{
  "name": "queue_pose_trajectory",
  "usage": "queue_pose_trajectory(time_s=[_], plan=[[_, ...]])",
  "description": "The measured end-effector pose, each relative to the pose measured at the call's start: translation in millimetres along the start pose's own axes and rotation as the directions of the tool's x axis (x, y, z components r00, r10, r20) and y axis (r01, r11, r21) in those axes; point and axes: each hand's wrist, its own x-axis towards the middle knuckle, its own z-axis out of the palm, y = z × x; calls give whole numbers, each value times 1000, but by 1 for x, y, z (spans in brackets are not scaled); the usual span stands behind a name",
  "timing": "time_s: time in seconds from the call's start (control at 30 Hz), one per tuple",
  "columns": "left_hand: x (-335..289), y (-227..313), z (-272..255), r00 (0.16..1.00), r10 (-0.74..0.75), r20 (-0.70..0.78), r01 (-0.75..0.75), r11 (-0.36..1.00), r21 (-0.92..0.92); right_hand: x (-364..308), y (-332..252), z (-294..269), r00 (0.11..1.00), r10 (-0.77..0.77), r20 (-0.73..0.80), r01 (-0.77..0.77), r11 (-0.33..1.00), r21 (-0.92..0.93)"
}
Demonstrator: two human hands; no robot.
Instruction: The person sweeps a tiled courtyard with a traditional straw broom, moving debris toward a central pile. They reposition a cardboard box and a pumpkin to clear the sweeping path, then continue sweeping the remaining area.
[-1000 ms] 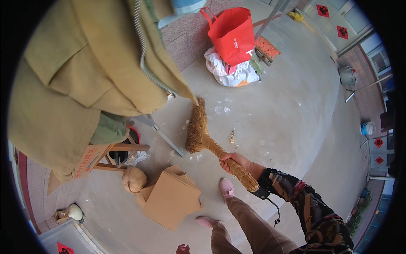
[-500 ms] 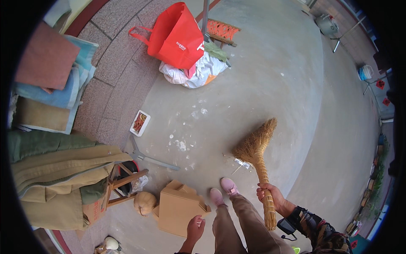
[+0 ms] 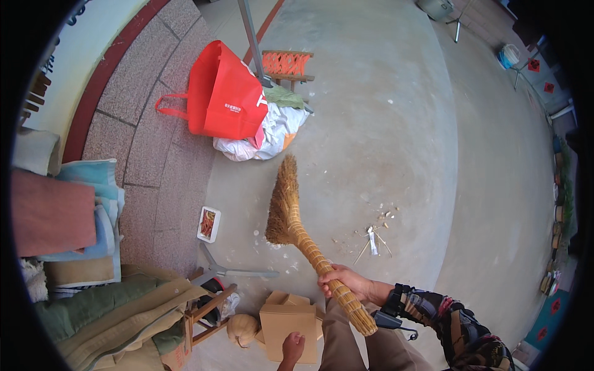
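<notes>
A straw broom (image 3: 305,242) with a thick bound handle is held in my right hand (image 3: 348,283), the fingers wrapped round the handle's lower half. Its bristle head lies ahead and to the left, over the concrete floor; whether it touches the floor I cannot tell. To the right of the bristles is a small scatter of litter (image 3: 373,240): a white scrap, thin sticks and crumbs. My left hand (image 3: 293,347) hangs low with curled fingers above a cardboard box (image 3: 288,321), with nothing visible in it.
A white tray of food scraps (image 3: 208,224) sits by the paved step (image 3: 140,210). Ahead left are a red bag (image 3: 228,99) and a white sack (image 3: 281,130). Metal stand legs (image 3: 241,271), a pumpkin (image 3: 242,329) and a draped coat (image 3: 117,309) are at the left.
The broom has swung left, away from the litter, which now shows on the floor. My right hand has moved left with it. The view has shifted, and my left hand stays curled.
</notes>
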Motion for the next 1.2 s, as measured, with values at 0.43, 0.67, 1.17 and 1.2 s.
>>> queue_pose_trajectory(time_s=[0.43,0.67,1.17,1.2], plan=[[2,-43,-62,997,-72,8,72,997,22,142,-62,-27,994,-28,104,-4,958,288],[28,-26,-74,995,29,90,-34,998,46,53,-96,-94,946,-322,40,239,775,585],[70,-31,-84,976,8,220,-18,999,41,-13,-133,-65,832,-504,-231,554,776,302],[73,-29,-85,976,18,217,-30,998,53,0,-146,-66,848,-503,-167,529,789,311]])
